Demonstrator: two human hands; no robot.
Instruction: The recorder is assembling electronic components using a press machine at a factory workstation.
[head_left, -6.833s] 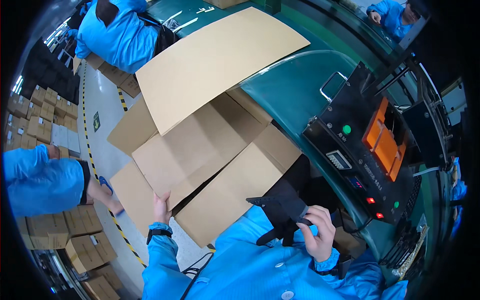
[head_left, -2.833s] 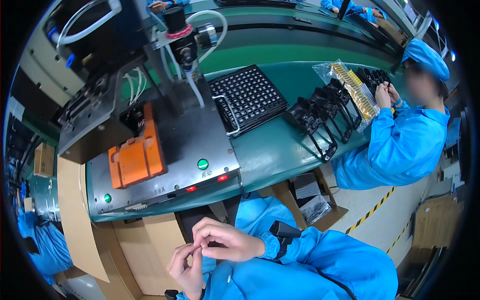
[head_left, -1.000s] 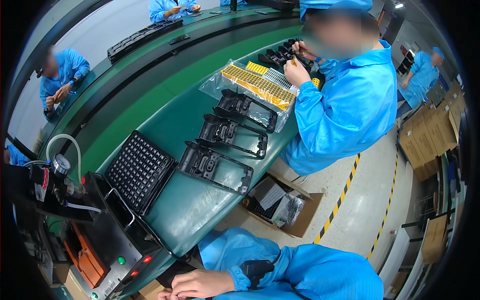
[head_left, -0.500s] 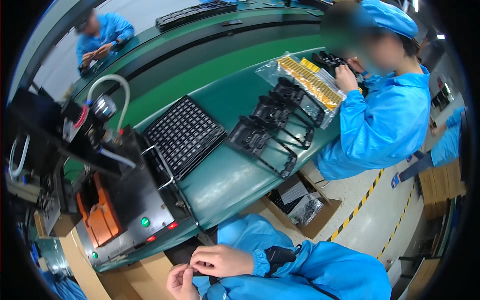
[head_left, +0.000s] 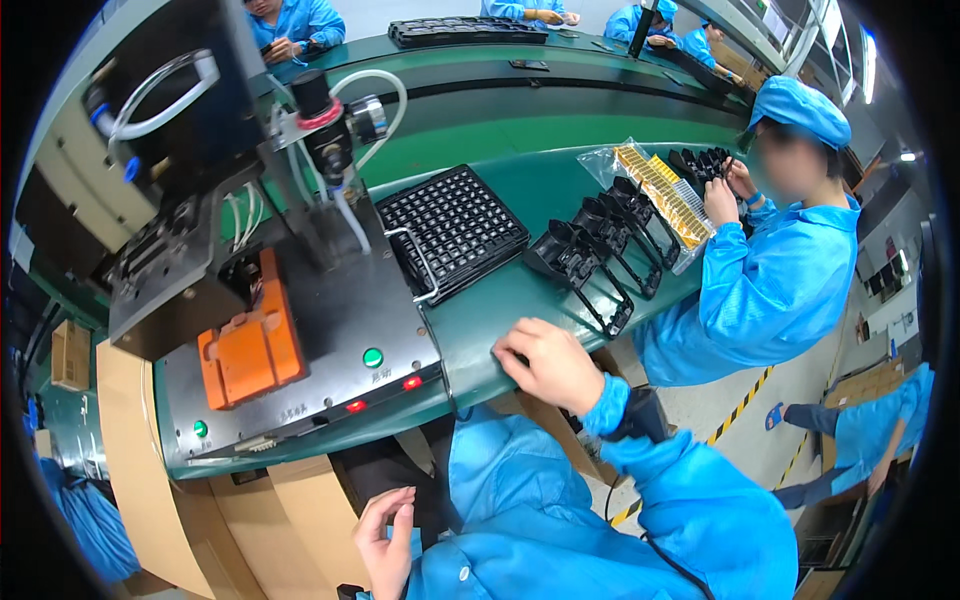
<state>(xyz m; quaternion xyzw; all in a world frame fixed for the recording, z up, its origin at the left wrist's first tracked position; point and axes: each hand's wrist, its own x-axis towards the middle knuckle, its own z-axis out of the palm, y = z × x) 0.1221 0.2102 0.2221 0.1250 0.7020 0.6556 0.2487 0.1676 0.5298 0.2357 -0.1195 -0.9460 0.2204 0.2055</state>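
Note:
My right hand (head_left: 552,366) is over the green table's front edge, its fingers apart and bent downward, with nothing visible in them. In front of it stand several black plastic frames (head_left: 568,250) with long open legs, some way off its fingertips. My left hand (head_left: 385,540) is low in front of my body, fingers curled toward the thumb; anything between them is too small to make out. To the left on the table is a bench machine (head_left: 340,310) with an orange fixture block (head_left: 252,345), green buttons and red switches. Beside it lies a black grid tray (head_left: 455,230).
A co-worker in blue (head_left: 770,270) sits at the right, hands on black parts (head_left: 700,165). A bag of yellow strips (head_left: 665,195) lies between us. The machine's metal handle (head_left: 415,265) sticks out near the tray. Cardboard (head_left: 150,450) stands below the table at left.
My hands have parted: the right moved up and forward to the table edge, the left stayed low. The view has shifted, so the machine and table appear farther right.

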